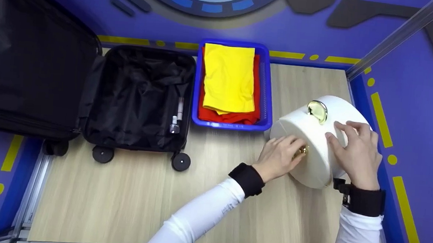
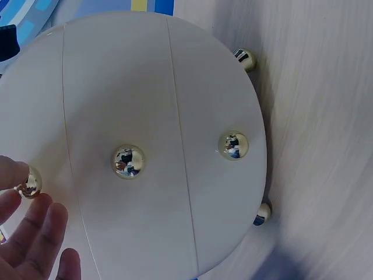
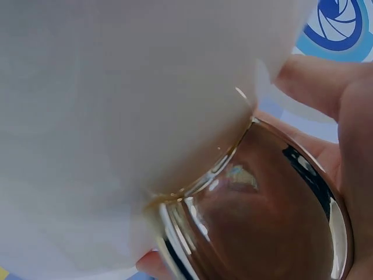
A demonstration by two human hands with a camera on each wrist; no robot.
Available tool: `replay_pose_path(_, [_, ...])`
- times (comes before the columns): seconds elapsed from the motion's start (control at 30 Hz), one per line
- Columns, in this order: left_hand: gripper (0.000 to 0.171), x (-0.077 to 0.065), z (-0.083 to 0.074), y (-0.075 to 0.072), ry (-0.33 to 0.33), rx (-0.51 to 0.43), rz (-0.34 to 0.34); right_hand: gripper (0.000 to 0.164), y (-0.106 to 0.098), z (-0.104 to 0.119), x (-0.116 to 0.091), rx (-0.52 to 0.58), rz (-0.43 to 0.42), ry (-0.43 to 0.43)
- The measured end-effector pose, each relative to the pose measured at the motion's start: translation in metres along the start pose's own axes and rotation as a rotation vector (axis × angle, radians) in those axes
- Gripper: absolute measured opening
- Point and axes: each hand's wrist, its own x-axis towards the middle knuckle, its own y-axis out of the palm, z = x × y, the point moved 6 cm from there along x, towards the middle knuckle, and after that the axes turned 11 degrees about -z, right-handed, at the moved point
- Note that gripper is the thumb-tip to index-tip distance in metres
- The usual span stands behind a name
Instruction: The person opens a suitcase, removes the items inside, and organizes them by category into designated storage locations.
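Note:
A white rounded box (image 1: 308,130) with drawer-like front panels stands on the right of the table, a gold carrying handle (image 1: 317,111) on its top. In the left wrist view its front carries gold ball knobs, one in the middle (image 2: 128,161) and one on the right panel (image 2: 233,145). My left hand (image 1: 281,155) pinches the remaining knob (image 2: 32,183) between thumb and fingers. My right hand (image 1: 359,154) rests on the box's top with fingers spread, beside the handle. Close up in the right wrist view, the gold handle (image 3: 262,216) hides part of that hand.
A blue basket (image 1: 231,126) at the back holds a folded yellow cloth (image 1: 228,78) over red cloth (image 1: 260,82). To its left lies an open black suitcase (image 1: 137,92) with small bottles (image 1: 174,126) inside. Purple panels (image 1: 414,114) border the table (image 1: 136,204).

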Motion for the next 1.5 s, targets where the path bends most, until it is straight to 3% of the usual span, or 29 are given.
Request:
replay_pose_path(0.4, [0.029, -0.005, 0.007, 0.007, -0.049, -0.005, 0.028, 0.049, -0.002, 0.0, 0.0, -0.007, -0.009, 0.0])
replay_pose_path(0.77, [0.028, -0.026, 0.031, 0.035, -0.205, -0.058, 0.113, 0.05, -0.002, -0.002, 0.0, 0.006, 0.007, 0.02])
replay_pose_path(0.97, [0.029, -0.034, 0.037, 0.045, -0.251, -0.075, 0.163, 0.05, -0.001, 0.002, 0.0, 0.018, 0.006, 0.02])
replay_pose_path(1.5, [0.021, -0.034, 0.029, 0.05, -0.199, -0.09, 0.137, 0.051, 0.001, -0.002, -0.001, 0.01, 0.013, 0.03])
